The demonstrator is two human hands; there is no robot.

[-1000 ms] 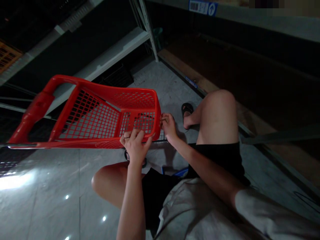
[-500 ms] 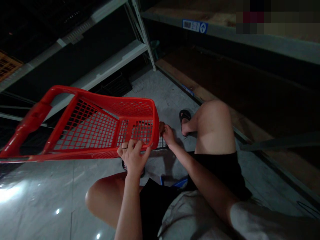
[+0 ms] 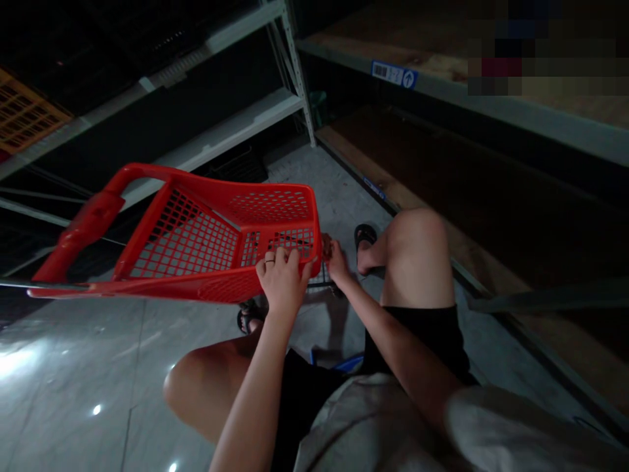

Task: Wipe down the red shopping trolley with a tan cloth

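Observation:
A red plastic shopping cart (image 3: 167, 285) with grid walls stands before me, its handle towards the left. My left hand (image 3: 281, 278) grips the near rim of its basket, fingers curled over the edge, with a ring on one finger. Just beyond the basket's right end, my right hand (image 3: 338, 263) is closed on a crumpled brown cloth (image 3: 326, 245). The cloth lies close against the outside of the cart's end; most of it is hidden by the fingers and the basket rim, and whether it touches the cart I cannot tell.
Wooden shelves (image 3: 422, 157) with a blue label (image 3: 394, 74) run along the right. White metal racking (image 3: 246, 128) stands at the back left, with an orange crate (image 3: 29, 111) on it. My bent legs flank a blue object (image 3: 348, 363), partly hidden.
The cart has shifted slightly right in view and my left hand has moved up and right with it. My right hand stays by the cart's end, and less of the brown cloth shows.

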